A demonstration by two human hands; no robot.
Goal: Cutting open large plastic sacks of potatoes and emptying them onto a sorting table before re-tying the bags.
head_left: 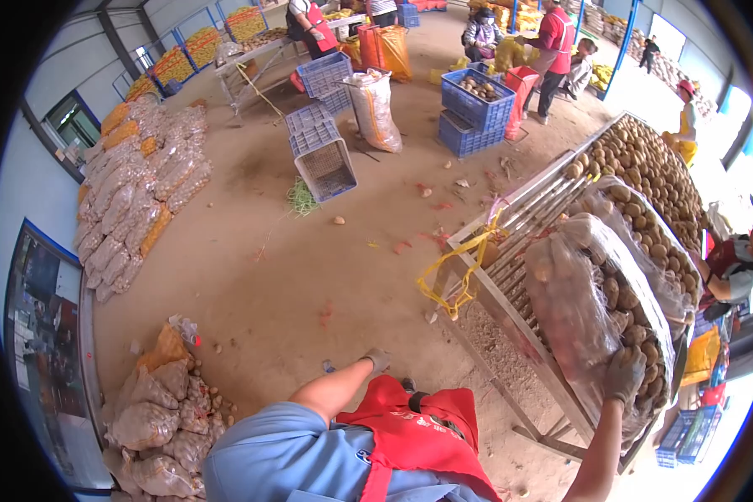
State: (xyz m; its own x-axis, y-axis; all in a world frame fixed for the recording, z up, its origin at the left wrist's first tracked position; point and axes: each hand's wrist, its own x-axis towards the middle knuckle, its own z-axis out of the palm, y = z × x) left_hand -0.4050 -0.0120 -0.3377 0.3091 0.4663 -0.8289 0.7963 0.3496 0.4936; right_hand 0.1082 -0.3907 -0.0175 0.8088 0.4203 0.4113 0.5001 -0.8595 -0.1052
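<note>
A long clear plastic bag of potatoes [573,293] lies along the near end of a slatted metal sorting table [510,276] on my right. Its side gapes, and potatoes show through the gap. My right hand [625,374], in a grey glove, is at the near end of that gap, with its fingers curled against the bag's edge and the potatoes. My left hand [377,361], gloved too, hangs beside my red apron [418,431], away from the table. Its fingers are too small and turned away to read.
Another filled bag [636,230] and loose potatoes [644,171] cover the table's far part. Yellow straps [456,284] hang from its corner. Stacked sacks [142,184] stand left, more sacks [163,410] near left. Blue crates [477,109] and a tipped crate [326,167] stand ahead; several people work around.
</note>
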